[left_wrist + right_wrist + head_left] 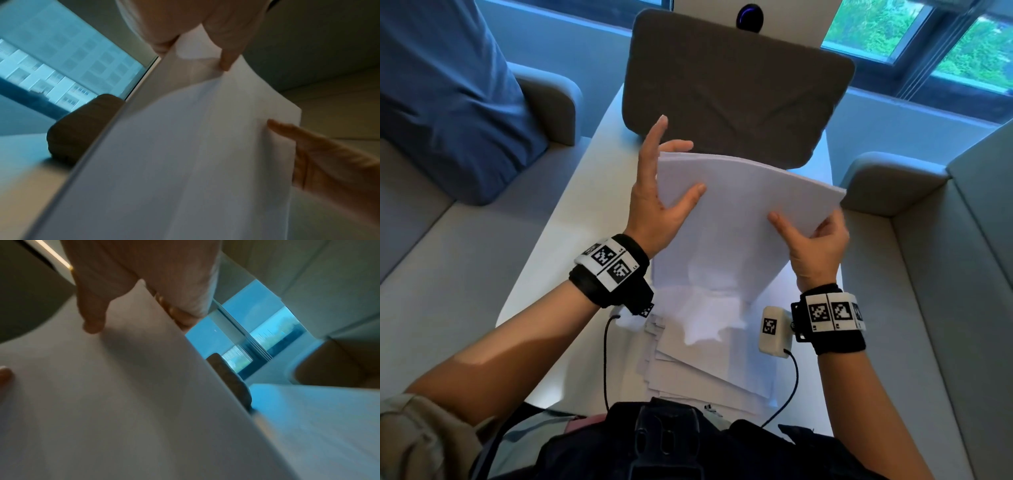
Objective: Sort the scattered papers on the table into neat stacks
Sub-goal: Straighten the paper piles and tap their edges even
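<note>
I hold a thick stack of white papers (pixel 739 205) tilted up off the white table (pixel 571 222). My left hand (pixel 678 171) pinches its left edge, thumb on the front, fingers behind, index finger pointing straight up. My right hand (pixel 804 226) pinches the right edge, thumb in front and fingers curled behind. The left wrist view shows the stack (pixel 185 146) under my left thumb (pixel 224 48). In the right wrist view the stack (pixel 102 402) sits between thumb (pixel 92 313) and fingers (pixel 180 316). More loose papers (pixel 705 359) lie fanned and uneven on the table's near end.
A grey cushion-like panel (pixel 736 85) stands at the table's far end, just beyond the stack. Pale sofas (pixel 928 308) flank the table on both sides, with a blue pillow (pixel 448 102) on the left one. Windows (pixel 945 44) lie behind.
</note>
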### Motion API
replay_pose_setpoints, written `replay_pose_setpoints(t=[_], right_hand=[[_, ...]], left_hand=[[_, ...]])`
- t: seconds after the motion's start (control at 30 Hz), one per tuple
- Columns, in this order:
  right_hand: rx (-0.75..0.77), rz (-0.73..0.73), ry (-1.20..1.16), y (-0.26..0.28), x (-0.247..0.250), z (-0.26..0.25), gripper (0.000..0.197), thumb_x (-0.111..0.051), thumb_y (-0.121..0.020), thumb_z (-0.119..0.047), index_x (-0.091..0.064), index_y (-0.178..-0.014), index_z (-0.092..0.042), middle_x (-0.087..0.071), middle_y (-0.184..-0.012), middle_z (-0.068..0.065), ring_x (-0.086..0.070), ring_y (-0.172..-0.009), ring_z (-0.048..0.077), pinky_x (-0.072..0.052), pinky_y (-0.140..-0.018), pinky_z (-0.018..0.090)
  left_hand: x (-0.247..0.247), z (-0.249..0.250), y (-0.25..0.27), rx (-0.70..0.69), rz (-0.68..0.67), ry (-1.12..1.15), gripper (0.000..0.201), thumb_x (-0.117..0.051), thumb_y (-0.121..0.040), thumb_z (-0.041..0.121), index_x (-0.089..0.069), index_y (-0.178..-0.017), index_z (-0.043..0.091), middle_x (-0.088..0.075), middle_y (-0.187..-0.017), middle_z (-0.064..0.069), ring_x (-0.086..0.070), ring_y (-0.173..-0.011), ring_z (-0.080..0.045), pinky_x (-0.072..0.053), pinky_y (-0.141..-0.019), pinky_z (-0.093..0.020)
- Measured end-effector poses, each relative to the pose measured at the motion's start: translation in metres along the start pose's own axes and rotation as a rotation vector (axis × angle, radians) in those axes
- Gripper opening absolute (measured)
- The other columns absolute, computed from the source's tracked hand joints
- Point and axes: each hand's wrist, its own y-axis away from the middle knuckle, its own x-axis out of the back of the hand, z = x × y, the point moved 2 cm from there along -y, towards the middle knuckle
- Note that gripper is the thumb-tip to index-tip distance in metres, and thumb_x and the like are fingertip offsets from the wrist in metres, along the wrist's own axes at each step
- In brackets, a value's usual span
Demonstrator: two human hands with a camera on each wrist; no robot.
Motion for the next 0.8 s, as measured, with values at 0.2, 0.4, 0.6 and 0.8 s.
replay_pose_setpoints(t=[0.2,0.4,0.6,0.8], right_hand=[[0.608,-0.053,0.407,-0.013,-0.003,-0.035,0.032,-0.063,-0.091,-0.011,-0.06,-0.123,-0.008,-0.062,-0.096,0.013,-0.059,-0.092,0.016,-0.044,-0.088,0.016],[0.42,-0.019,0.368,-0.013,0.001,-0.031,0.035,-0.07,-0.085,-0.02,-0.061,-0.119,-0.014,-0.066,-0.098,0.002,-0.061,-0.088,0.005,-0.052,-0.082,0.023],[-0.233,-0.197,0.083,0.004,-0.006,0.018,0.033,-0.08,-0.07,-0.006,-0.065,-0.097,-0.019,-0.073,-0.086,-0.011,-0.067,-0.079,0.002,-0.051,-0.078,0.029],[-0.249,-0.13,-0.083,0.005,-0.039,0.024,0.016,-0.073,-0.079,-0.006,-0.066,-0.089,-0.017,-0.073,-0.078,-0.012,-0.068,-0.071,0.001,-0.052,-0.064,0.016]], left_hand=[[0.007,0.011,-0.013,-0.267,-0.008,-0.299,0.027,-0.056,-0.093,0.016,-0.06,-0.117,0.005,-0.06,-0.109,-0.015,-0.05,-0.099,-0.003,-0.036,-0.089,-0.002],[0.012,0.005,-0.019,-0.132,-0.022,-0.182,0.026,-0.061,-0.089,0.026,-0.06,-0.109,0.009,-0.06,-0.106,-0.004,-0.051,-0.092,0.006,-0.043,-0.084,-0.006],[0.018,-0.01,-0.013,0.226,0.077,0.305,0.048,-0.069,-0.083,0.013,-0.041,-0.122,0.016,-0.06,-0.114,-0.007,-0.065,-0.094,-0.006,-0.055,-0.081,-0.022],[0.026,-0.066,0.017,0.384,-0.121,0.014,0.041,-0.068,-0.085,0.021,-0.055,-0.122,0.009,-0.064,-0.112,0.001,-0.063,-0.102,-0.013,-0.049,-0.09,-0.026]])
